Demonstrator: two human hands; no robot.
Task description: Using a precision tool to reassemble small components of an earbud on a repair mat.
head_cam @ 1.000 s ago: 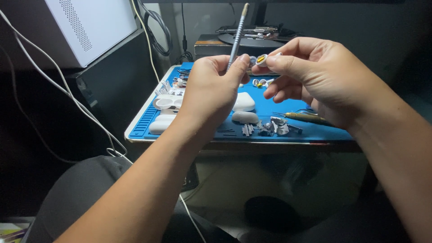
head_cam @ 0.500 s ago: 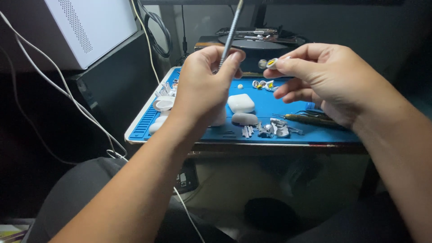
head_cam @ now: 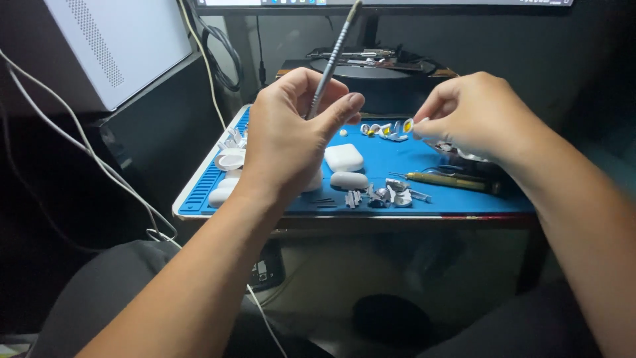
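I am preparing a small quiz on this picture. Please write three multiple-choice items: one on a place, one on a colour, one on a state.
1. Where does the white charging case lie? A on the blue mat B on the floor C on the computer tower
2. What colour is the work mat? A red B blue C green
3. How does the left hand hold the thin metal tool? A flat B tip down C pointing upward

Answers: 1 A, it rests mid-mat; 2 B, the surface is blue; 3 C, the shaft rises above the fingers.
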